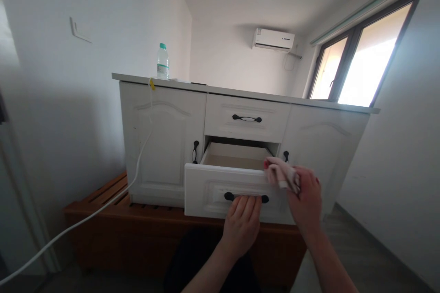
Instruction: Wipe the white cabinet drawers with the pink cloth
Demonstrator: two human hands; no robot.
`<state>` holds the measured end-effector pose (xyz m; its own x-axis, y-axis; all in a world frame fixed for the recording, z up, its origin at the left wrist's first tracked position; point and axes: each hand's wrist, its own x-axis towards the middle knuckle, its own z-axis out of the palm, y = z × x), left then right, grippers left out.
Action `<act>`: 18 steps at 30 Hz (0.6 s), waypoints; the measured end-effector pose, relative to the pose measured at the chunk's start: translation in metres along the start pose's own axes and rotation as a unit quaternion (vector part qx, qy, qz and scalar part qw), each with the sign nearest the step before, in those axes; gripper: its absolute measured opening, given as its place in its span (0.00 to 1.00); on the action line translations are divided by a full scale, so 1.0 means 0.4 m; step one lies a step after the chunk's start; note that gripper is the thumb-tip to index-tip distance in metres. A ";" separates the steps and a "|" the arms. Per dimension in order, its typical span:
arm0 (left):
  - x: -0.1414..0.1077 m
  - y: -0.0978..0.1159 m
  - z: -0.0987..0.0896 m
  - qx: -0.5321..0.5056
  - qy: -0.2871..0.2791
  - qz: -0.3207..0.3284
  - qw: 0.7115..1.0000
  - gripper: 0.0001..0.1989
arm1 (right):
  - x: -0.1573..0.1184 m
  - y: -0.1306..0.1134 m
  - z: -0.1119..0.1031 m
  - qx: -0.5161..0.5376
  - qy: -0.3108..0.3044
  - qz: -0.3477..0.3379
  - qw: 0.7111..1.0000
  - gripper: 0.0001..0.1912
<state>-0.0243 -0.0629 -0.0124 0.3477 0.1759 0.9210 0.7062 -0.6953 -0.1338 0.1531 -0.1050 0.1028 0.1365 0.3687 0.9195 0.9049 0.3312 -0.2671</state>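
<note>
Lower drawer: pulled partway out of white cabinet; visible part of interior bare.
Upper drawer: closed, above it.
L hand: grip curled round lower drawer's handle.
R hand: grip closed on pink cloth, at drawer front's R top edge.
Bottle: upright, cabinet top, L side.

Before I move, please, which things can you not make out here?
All in the head view:
- Floor of the drawer near its front: hidden by the drawer front.
- Pattern of the cloth in the right hand: blurred.
- Words on the bottle: too small.
- One end of the cord: cut off by the left edge.
</note>
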 end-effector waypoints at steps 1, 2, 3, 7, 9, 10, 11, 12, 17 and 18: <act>-0.001 -0.002 -0.003 -0.001 -0.005 0.003 1.000 0.21 | 0.005 -0.005 0.018 -0.054 -0.015 -0.008 0.998 0.12; -0.001 -0.004 -0.005 -0.002 -0.010 0.006 1.000 0.22 | 0.005 -0.009 0.034 -0.094 -0.027 -0.008 0.995 0.12; -0.002 -0.006 -0.008 -0.002 -0.017 0.010 1.000 0.22 | 0.001 -0.011 0.046 -0.115 -0.036 0.000 0.993 0.12; -0.004 -0.009 -0.012 0.001 -0.031 0.012 0.999 0.23 | 0.002 -0.013 0.063 -0.182 -0.038 0.016 0.982 0.10; -0.004 -0.006 -0.009 0.004 -0.027 0.004 1.000 0.23 | 0.029 -0.015 0.061 -0.210 -0.076 0.020 0.975 0.08; -0.005 -0.004 -0.007 0.005 -0.026 0.001 1.000 0.23 | 0.049 -0.019 0.060 -0.224 -0.109 0.025 0.968 0.08; -0.005 -0.002 -0.005 0.005 -0.026 -0.002 1.000 0.22 | 0.071 -0.024 0.060 -0.239 -0.151 0.033 0.959 0.07; -0.005 0.000 -0.003 0.004 -0.026 -0.004 1.000 0.22 | 0.094 -0.031 0.061 -0.252 -0.196 0.042 0.947 0.08; -0.006 0.006 0.001 0.001 -0.018 -0.019 1.000 0.23 | 0.176 -0.060 0.084 -0.245 -0.360 0.054 0.899 0.12; -0.006 0.006 0.000 0.002 -0.019 -0.020 1.000 0.23 | 0.186 -0.060 0.090 -0.232 -0.374 0.055 0.896 0.13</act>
<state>-0.0235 -0.0650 -0.0149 0.3415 0.2304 0.9112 0.7222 -0.6848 -0.0975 0.1270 -0.0543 0.1674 0.0833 0.9134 0.3985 0.9965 -0.0753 -0.0358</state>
